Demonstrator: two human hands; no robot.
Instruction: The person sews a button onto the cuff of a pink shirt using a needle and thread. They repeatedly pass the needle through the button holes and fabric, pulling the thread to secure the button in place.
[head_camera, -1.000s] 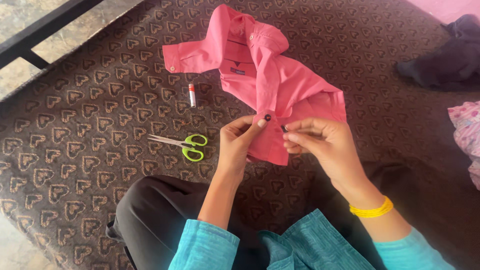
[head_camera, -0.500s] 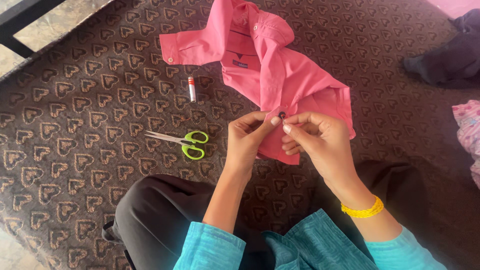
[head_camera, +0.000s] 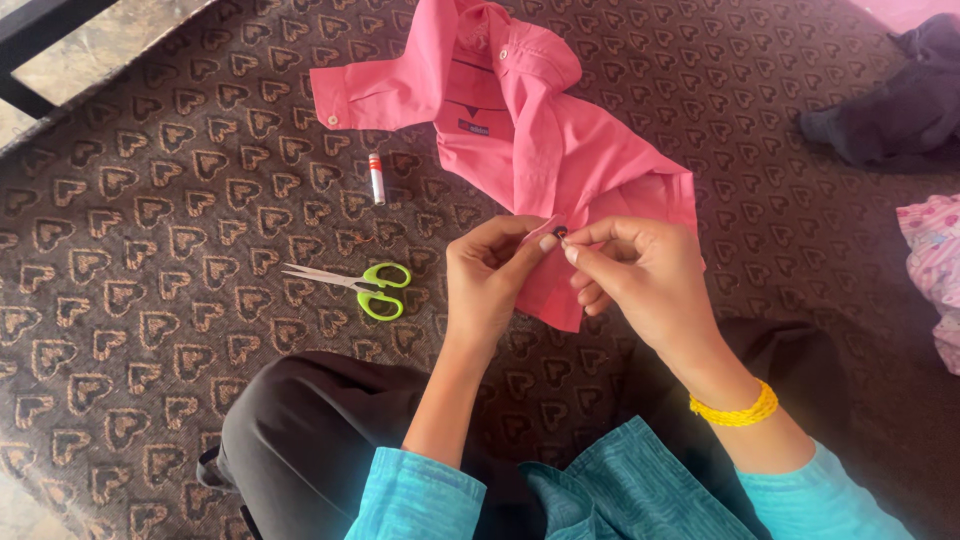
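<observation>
1. Brown carpet (head_camera: 150, 260) with a heart pattern covers the floor.
2. Pink shirt (head_camera: 540, 150) lies spread on it, hem lifted.
3. Left hand (head_camera: 490, 275) pinches the hem edge.
4. Right hand (head_camera: 640, 270) pinches a small dark button (head_camera: 561, 234) against it.
5. Green-handled scissors (head_camera: 355, 285) lie left of the hands.
6. White thread spool (head_camera: 377, 178) lies beside the shirt.

The pink shirt (head_camera: 560, 150) is soft, matt cloth with small shiny plastic buttons. The carpet (head_camera: 180, 250) under it looks rough and woolly, brown with heart shapes. At 9 o'clock from the hands, the scissors (head_camera: 355, 285) have shiny metal blades and smooth green plastic handles. The little thread spool (head_camera: 377, 178) at 11 o'clock looks like smooth plastic. The yellow bangle (head_camera: 735, 410) is bumpy and beady.
</observation>
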